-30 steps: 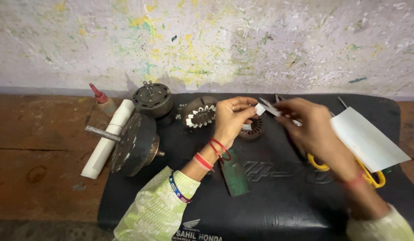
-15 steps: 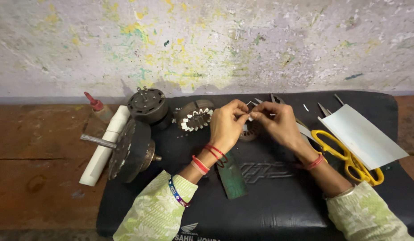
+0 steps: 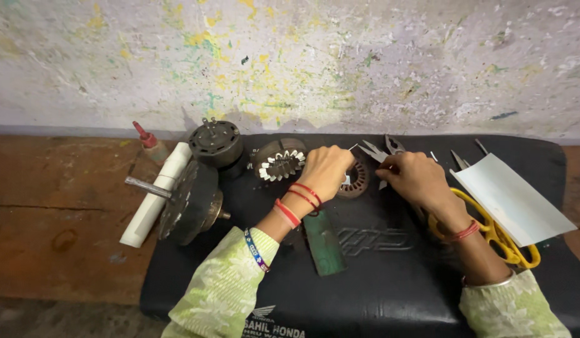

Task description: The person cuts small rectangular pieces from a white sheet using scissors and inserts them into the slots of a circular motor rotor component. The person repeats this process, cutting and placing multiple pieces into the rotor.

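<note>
Head view: the ring-shaped stator core (image 3: pixel 356 181) lies on the black mat (image 3: pixel 390 275), under your left hand (image 3: pixel 325 173), whose curled fingers cover its edge. Your right hand (image 3: pixel 414 178) pinches a small white strip just beside it; yellow scissors (image 3: pixel 496 235) lie beyond.

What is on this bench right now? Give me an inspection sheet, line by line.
Surface: black padded mat on a worn brown wooden bench.
Job's things: dark ringed stator core under the left hand; grey metal pliers at the right hand.
Clutter: round black motor housing, toothed grey motor part, black rotor disc with steel shaft, white plastic pipe, red-capped bottle, green flat strip, yellow-handled scissors, white paper sheet.
Hands: left rests on the core; right touches the pliers.
Cables: nothing seen.
Surroundings: paint-spattered grey wall.
</note>
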